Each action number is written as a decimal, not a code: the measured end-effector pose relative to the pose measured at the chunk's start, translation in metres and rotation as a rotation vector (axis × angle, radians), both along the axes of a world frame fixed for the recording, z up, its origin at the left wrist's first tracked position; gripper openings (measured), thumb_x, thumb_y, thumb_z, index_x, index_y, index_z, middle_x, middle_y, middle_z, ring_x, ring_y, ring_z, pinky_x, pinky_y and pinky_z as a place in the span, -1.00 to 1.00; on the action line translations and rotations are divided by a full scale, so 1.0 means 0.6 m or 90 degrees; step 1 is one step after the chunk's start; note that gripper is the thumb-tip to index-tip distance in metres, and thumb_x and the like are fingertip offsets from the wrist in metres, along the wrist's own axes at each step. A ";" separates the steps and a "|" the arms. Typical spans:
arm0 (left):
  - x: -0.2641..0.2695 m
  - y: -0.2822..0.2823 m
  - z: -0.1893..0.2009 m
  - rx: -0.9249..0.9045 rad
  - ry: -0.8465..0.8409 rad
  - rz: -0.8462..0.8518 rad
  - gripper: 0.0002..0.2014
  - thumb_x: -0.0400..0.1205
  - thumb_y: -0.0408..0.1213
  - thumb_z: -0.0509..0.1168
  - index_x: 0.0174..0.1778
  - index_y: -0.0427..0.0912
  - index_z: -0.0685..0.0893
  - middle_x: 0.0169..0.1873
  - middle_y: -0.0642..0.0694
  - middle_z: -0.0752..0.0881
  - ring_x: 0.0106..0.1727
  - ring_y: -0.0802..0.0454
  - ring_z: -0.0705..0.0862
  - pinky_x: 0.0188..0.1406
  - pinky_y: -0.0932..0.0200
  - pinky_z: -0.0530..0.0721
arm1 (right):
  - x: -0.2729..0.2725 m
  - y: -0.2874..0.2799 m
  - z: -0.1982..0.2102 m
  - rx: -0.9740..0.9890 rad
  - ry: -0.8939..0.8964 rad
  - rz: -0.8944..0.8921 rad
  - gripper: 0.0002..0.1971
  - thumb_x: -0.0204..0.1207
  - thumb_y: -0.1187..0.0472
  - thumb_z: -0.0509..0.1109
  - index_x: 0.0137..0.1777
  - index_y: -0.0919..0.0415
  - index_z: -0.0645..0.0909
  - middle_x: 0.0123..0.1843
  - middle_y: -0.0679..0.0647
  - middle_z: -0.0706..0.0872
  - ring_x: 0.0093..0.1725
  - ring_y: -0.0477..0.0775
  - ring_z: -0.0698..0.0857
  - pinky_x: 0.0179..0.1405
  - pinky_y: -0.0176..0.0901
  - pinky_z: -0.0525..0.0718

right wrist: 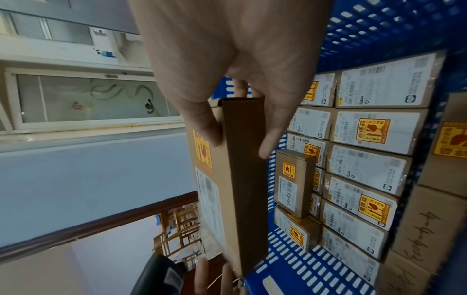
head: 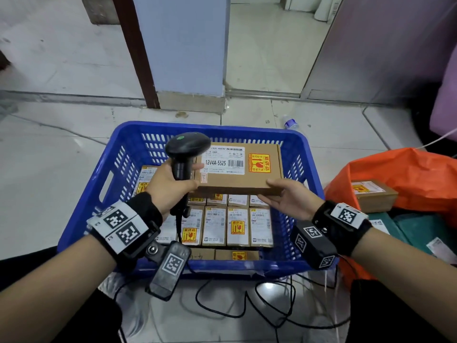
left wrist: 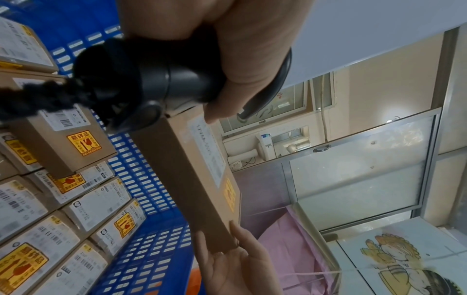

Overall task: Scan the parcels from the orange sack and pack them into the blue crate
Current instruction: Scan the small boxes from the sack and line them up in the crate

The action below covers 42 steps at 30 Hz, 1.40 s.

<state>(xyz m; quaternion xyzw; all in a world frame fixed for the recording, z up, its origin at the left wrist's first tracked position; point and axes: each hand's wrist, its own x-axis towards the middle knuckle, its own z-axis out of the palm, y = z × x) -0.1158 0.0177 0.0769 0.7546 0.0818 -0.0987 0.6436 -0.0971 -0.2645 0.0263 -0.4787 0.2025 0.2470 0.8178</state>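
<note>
A flat cardboard parcel (head: 241,169) with a white label and a yellow fragile sticker hangs level over the blue crate (head: 81,201). My right hand (head: 289,196) grips its near right corner, thumb on top and fingers under it. My left hand (head: 170,186) grips the handle of a black barcode scanner (head: 186,147), and its fingertips touch the parcel's left edge. The left wrist view shows the scanner handle (left wrist: 161,79) in my fist beside the parcel (left wrist: 187,179). In the right wrist view my thumb and fingers pinch the parcel's edge (right wrist: 242,159). The orange sack (head: 405,177) lies to the right.
Several labelled parcels (head: 237,226) stand packed in rows on the crate floor. Another parcel (head: 373,194) sits in the sack's mouth. Green mailers (head: 420,231) lie at the right. Black cables (head: 247,305) trail on the floor near me. A plastic bottle (head: 290,123) lies behind the crate.
</note>
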 end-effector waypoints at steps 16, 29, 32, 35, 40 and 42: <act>-0.032 -0.050 -0.030 0.030 0.118 -0.038 -0.84 0.51 -0.51 0.41 -0.01 -0.41 0.68 -0.09 -0.21 0.79 -0.04 -0.02 0.74 -0.26 0.29 0.64 | 0.067 0.081 -0.138 -0.018 0.060 -0.051 0.02 0.06 0.45 0.67 0.55 0.28 0.28 0.44 0.41 0.52 0.30 0.43 0.65 -0.06 0.08 0.77; -0.031 -0.024 -0.040 0.037 0.134 0.003 -0.82 0.49 -0.53 0.43 -0.01 -0.42 0.65 -0.06 -0.29 0.75 -0.11 -0.03 0.70 -0.11 0.18 0.70 | 0.078 0.090 -0.166 0.010 0.071 -0.066 -0.23 0.38 0.53 0.50 0.55 0.26 0.26 0.43 0.40 0.52 0.30 0.44 0.64 -0.10 0.11 0.79; -0.031 -0.020 -0.039 0.033 0.141 0.009 -0.81 0.48 -0.52 0.43 -0.01 -0.39 0.65 -0.09 -0.24 0.76 -0.07 -0.07 0.70 -0.06 0.13 0.70 | 0.078 0.088 -0.171 0.017 0.064 -0.056 -0.25 0.39 0.54 0.49 0.55 0.27 0.27 0.42 0.40 0.53 0.28 0.42 0.66 -0.11 0.09 0.79; -0.032 -0.021 -0.037 0.031 0.144 0.007 -0.85 0.49 -0.53 0.43 -0.05 -0.37 0.67 -0.10 -0.26 0.75 -0.13 -0.06 0.68 -0.06 0.10 0.69 | 0.078 0.087 -0.174 0.022 0.061 -0.052 -0.25 0.39 0.54 0.48 0.55 0.25 0.27 0.43 0.40 0.52 0.28 0.42 0.66 -0.12 0.08 0.79; -0.035 -0.022 -0.033 0.027 0.141 0.007 -0.83 0.50 -0.53 0.42 -0.01 -0.42 0.67 -0.10 -0.27 0.76 -0.12 -0.07 0.68 -0.08 0.12 0.68 | 0.078 0.086 -0.179 0.025 0.063 -0.050 -0.18 0.31 0.53 0.54 0.55 0.27 0.27 0.43 0.41 0.52 0.28 0.43 0.66 -0.11 0.09 0.79; -0.035 -0.020 -0.031 0.020 0.144 0.012 -0.82 0.50 -0.53 0.42 0.00 -0.40 0.66 -0.05 -0.30 0.77 -0.04 -0.13 0.71 -0.02 0.07 0.69 | 0.078 0.086 -0.181 0.019 0.066 -0.045 -0.10 0.22 0.50 0.59 0.56 0.28 0.27 0.44 0.41 0.53 0.28 0.44 0.66 -0.08 0.10 0.78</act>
